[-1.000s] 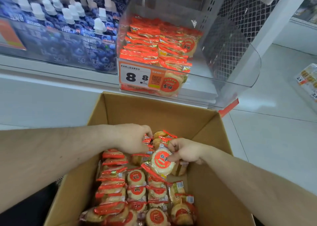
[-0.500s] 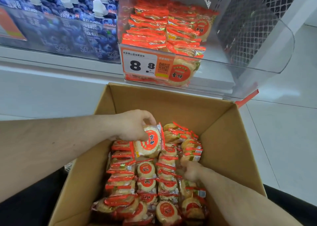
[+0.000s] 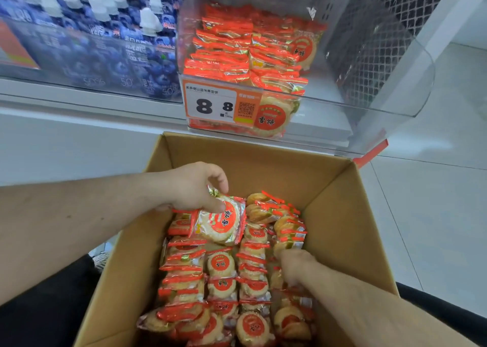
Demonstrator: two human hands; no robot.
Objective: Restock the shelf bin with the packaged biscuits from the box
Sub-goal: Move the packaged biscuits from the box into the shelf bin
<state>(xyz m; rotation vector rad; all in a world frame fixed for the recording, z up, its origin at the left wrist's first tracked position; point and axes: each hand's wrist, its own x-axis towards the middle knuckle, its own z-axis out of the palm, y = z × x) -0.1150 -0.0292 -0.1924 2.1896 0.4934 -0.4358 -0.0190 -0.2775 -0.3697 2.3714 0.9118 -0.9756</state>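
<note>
One biscuit packet (image 3: 221, 221) is pinched in the left hand (image 3: 191, 186); the shelf bin (image 3: 369, 104) lies ahead and above. Right hand (image 3: 293, 266) digs among box (image 3: 340, 215) packets, grasp indeterminate.

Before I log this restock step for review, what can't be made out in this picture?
- Right hand, head view: fingers buried among the packets in the cardboard box, so its grip is unreadable.
- Box's near end: cut off by the bottom edge.
- Shelf bin: rear stock hidden behind front packets and wall glare.
- Price label: small print too tiny.
- Left hand covers one corner of the biscuit packet it holds.
</note>
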